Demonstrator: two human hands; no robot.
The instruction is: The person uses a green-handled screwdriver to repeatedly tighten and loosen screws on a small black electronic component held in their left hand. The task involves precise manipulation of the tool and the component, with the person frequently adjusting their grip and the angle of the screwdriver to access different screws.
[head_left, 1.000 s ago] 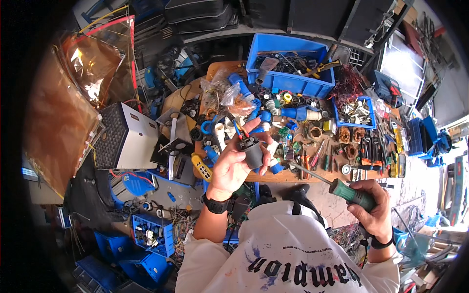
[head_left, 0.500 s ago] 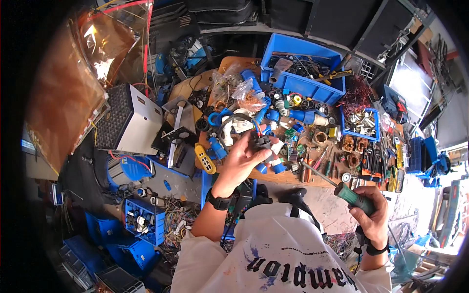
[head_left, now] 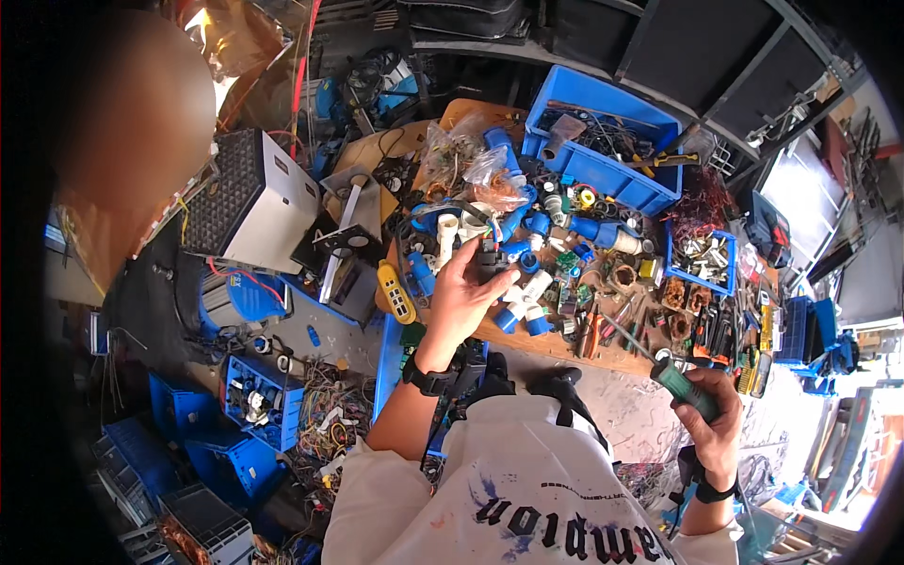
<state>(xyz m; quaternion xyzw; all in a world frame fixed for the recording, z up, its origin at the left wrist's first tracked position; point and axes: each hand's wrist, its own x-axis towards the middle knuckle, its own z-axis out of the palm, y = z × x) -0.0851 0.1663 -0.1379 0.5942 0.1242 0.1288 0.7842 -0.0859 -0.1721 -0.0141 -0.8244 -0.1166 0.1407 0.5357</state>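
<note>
In front of the table (head_left: pixel 527 341), toward its right side, the person's right hand (head_left: pixel 713 428) is closed all the way around the green handle of a screwdriver (head_left: pixel 686 388), with the metal rod pointing over the table's front edge. Above the table's front, toward its left side, the left hand (head_left: pixel 461 303) is part open, its thumb and bent fingers holding a black part (head_left: pixel 488 263) with thin wires. A yellow socket strip (head_left: pixel 396 293) lies at the table's left front corner, and a big blue bin (head_left: pixel 614 179) stands at the table's back.
</note>
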